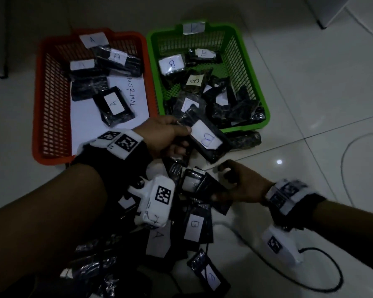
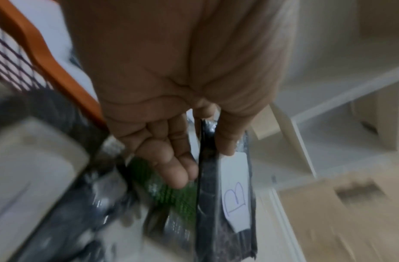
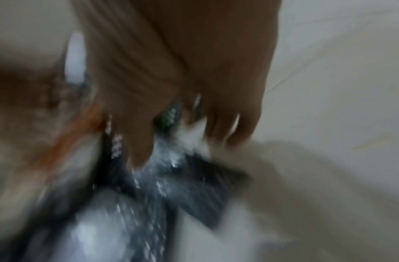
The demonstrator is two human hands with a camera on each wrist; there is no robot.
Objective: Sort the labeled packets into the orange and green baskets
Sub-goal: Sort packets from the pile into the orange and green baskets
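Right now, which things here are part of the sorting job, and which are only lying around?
Part of the job:
- orange basket, holding A packets
- green basket, holding B packets
- B packet pinched by left hand
- unsorted pile
- right hand, reaching into the pile

Lying about:
- black cable
- white cable

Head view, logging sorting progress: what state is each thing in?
Left hand: pinching the B packet above the floor.
Right hand: fingers on a pile packet; grip unclear.
Orange basket: holds A packets.
Green basket: holds B packets.
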